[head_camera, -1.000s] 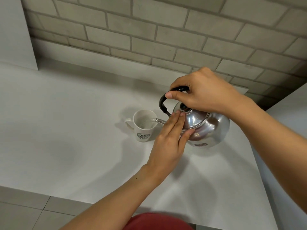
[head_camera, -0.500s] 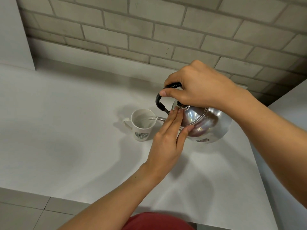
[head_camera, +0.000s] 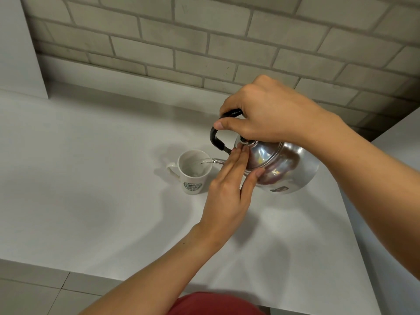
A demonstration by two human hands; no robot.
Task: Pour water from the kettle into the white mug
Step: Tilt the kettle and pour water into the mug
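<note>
A shiny steel kettle (head_camera: 284, 169) hangs tilted to the left above the white counter (head_camera: 91, 189). My right hand (head_camera: 270, 117) is closed around its black handle from above. My left hand (head_camera: 229, 192) lies flat with its fingers pressed on the kettle's lid, the thumb against the body. The thin spout reaches over the rim of the white mug (head_camera: 193, 176), which stands upright with a green logo facing me and its handle to the left. A clear stream of water runs from the spout into the mug.
A grey brick wall (head_camera: 227, 42) rises behind the counter. A white panel (head_camera: 18, 53) stands at the far left. The counter's front edge runs along the bottom, with floor tiles (head_camera: 34, 292) below. A second white surface (head_camera: 404, 160) lies at the right.
The kettle has tipped further toward the mug and risen slightly. Both hands keep their hold, and water keeps flowing into the mug.
</note>
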